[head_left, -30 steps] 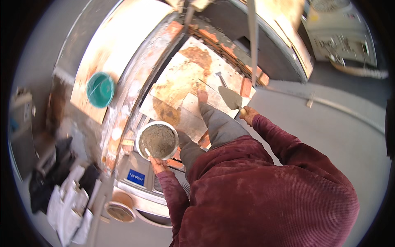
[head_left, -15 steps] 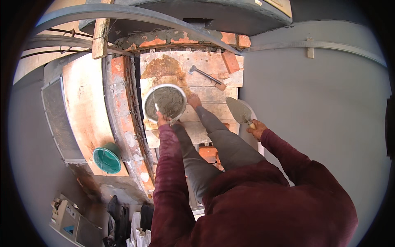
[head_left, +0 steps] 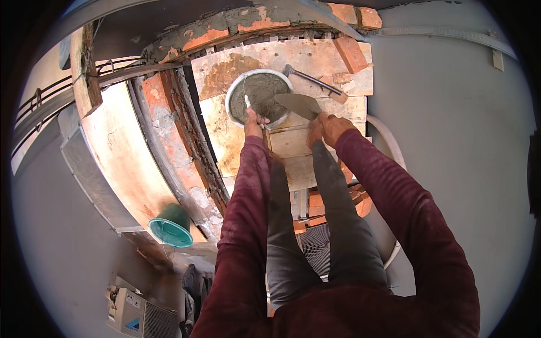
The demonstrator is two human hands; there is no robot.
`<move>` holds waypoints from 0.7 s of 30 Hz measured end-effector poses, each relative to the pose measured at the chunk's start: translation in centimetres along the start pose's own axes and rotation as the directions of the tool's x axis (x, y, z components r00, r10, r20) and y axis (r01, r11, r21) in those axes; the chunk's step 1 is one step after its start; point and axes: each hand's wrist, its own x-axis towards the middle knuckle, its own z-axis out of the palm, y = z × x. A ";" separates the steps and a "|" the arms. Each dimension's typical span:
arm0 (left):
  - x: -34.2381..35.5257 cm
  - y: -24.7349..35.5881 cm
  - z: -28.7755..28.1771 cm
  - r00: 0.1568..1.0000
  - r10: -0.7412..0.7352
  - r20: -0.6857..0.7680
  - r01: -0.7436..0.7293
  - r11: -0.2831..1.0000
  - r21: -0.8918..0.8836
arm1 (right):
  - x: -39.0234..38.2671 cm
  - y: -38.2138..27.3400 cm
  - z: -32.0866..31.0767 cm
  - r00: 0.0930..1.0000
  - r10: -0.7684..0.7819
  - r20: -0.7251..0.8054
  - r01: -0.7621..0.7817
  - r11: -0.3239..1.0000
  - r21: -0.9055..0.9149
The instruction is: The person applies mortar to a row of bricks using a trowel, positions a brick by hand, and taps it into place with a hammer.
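A round white bucket [head_left: 228,100] of wet grey mortar [head_left: 262,93] stands on the boards. My left hand [head_left: 255,122] is closed on its near rim, beside the white grip [head_left: 247,101] of its wire handle. In my right hand [head_left: 335,128] is a pointed trowel [head_left: 301,105], held by its handle, which the fingers mostly hide. The blade reaches over the bucket's right rim, its tip at the mortar. I cannot tell whether it touches the mortar.
Wooden boards [head_left: 301,143] lie underfoot. A hammer-like tool [head_left: 315,81] and a brick [head_left: 350,54] lie beyond the bucket. At left, a green bucket [head_left: 172,225] is near a brick ledge [head_left: 174,132]. A grey wall [head_left: 445,141] rises at right.
My right hand has brought the trowel leftward and forward from beside my right leg to the bucket. My left hand remains at the bucket's near rim. The view has shifted.
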 end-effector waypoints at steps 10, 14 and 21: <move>-7.1 3.3 -10.8 0.997 0.039 -0.060 0.028 0.563 0.826 | 12.3 -4.5 7.9 0.983 -0.121 0.135 0.129 0.990 -0.052; -24.4 4.6 -10.7 0.910 -0.249 0.330 -0.247 0.313 0.917 | 16.6 -5.0 11.5 0.992 -0.126 0.023 0.106 0.911 0.398; -33.5 6.3 -6.7 0.763 -0.576 0.295 -0.325 0.053 0.944 | 14.0 -1.8 9.2 0.650 -0.489 0.582 -0.699 -0.084 0.710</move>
